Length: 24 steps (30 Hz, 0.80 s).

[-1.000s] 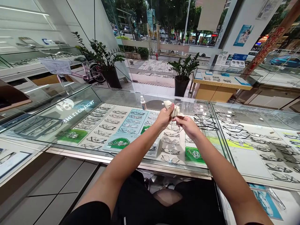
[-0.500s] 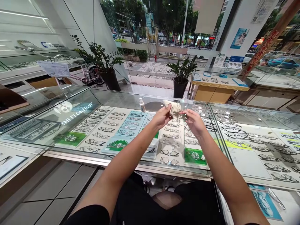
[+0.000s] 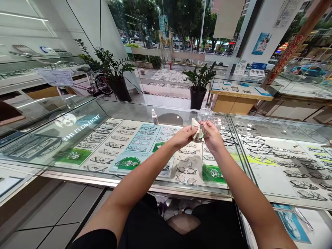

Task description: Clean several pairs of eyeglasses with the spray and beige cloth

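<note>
Left hand (image 3: 184, 135) and right hand (image 3: 212, 136), fingers pinching cream cloth (image 3: 196, 131) around clear-lensed glasses (image 3: 204, 114), are now working lower, nearer the glass surface (image 3: 145, 112); wiping is continuing.

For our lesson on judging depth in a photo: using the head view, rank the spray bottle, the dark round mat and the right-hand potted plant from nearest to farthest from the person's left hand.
1. Spray bottle, on the glass counter up and left of the left hand.
2. Dark round mat, just behind the hand; nearly a tie with the bottle.
3. Potted plant, on the floor beyond the counter.
</note>
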### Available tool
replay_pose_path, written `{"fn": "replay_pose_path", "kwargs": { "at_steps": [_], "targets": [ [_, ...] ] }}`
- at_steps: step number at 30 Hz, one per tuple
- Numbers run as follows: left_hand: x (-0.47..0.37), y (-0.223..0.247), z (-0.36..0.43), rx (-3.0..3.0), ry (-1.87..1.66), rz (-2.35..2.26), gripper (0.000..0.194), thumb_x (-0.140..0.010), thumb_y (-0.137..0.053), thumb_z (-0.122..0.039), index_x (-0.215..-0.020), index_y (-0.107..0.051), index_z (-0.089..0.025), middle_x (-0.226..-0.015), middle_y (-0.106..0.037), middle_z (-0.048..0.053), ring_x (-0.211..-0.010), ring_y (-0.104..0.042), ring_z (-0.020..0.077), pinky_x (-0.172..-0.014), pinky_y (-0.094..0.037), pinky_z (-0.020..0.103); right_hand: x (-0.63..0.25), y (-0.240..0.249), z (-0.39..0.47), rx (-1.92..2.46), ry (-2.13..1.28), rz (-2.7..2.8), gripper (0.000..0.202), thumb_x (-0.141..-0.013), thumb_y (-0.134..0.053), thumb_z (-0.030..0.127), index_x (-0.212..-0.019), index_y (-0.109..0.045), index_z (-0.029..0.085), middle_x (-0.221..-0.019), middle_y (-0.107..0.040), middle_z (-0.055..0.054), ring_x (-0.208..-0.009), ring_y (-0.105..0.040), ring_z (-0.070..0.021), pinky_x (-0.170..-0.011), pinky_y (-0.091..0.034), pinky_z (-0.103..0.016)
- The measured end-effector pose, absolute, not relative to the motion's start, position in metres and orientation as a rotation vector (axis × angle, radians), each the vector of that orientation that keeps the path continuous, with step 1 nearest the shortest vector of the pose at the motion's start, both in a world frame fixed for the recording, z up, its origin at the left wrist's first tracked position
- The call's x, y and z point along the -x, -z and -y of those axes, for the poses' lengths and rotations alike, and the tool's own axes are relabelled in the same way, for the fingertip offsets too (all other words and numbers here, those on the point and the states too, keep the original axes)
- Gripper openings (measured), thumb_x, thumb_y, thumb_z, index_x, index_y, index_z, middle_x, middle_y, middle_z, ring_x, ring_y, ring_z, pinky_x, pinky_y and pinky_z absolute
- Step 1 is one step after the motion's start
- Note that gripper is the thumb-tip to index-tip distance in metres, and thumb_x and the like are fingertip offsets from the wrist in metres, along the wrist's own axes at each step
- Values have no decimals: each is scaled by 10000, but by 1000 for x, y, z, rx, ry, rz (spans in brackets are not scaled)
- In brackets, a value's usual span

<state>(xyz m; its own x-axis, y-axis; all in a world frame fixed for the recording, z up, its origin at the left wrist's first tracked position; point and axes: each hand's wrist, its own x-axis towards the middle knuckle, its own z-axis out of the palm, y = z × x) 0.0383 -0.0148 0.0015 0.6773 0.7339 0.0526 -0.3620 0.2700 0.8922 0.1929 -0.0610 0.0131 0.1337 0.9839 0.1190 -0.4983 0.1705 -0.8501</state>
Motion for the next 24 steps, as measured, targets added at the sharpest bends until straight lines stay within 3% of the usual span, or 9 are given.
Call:
{"fn": "replay_pose_path", "kwargs": {
  "at_steps": [4, 10, 18, 24],
  "targets": [
    [-41, -1, 17, -1042, -817, -405, 535, -790, -922, -570, -1014, -727, -125, -888, -727, 56, -781, -635, 128, -760, -504, 258, -191, -13, 61, 714, -1254, 800, 411, -692, -1001, 484, -860, -720, 235, -1022, -771, -7, -766, -638, -134, -632, -540, -238],
    [-36, -9, 19, -1109, -720, -386, 661, -664, -1028, -409, -1170, -711, -125, -998, -766, 81, -800, -689, 140, -773, -533, 284, -190, -13, 60, 685, -1273, 721, 380, -689, -1003, 418, -858, -720, 229, -913, -725, 11, -761, -622, -129, -654, -539, -230],
    [-45, -6, 26, -1147, -823, -417, 699, -714, -984, -505, -1223, -683, -132, -969, -779, 80, -815, -725, 150, -821, -549, 289, -189, -12, 62, 716, -1306, 734, 449, -670, -1010, 469, -876, -695, 224, -823, -651, 49, -531, -449, -57, -407, -348, -181],
    [-53, 1, 25, -1118, -940, -477, 680, -729, -944, -590, -1162, -692, -130, -826, -725, 11, -695, -660, 111, -719, -528, 257, -181, -12, 66, 761, -1256, 762, 500, -627, -1026, 513, -865, -689, 230, -848, -639, 49, -583, -476, -63, -413, -393, -158]
  ]
}}
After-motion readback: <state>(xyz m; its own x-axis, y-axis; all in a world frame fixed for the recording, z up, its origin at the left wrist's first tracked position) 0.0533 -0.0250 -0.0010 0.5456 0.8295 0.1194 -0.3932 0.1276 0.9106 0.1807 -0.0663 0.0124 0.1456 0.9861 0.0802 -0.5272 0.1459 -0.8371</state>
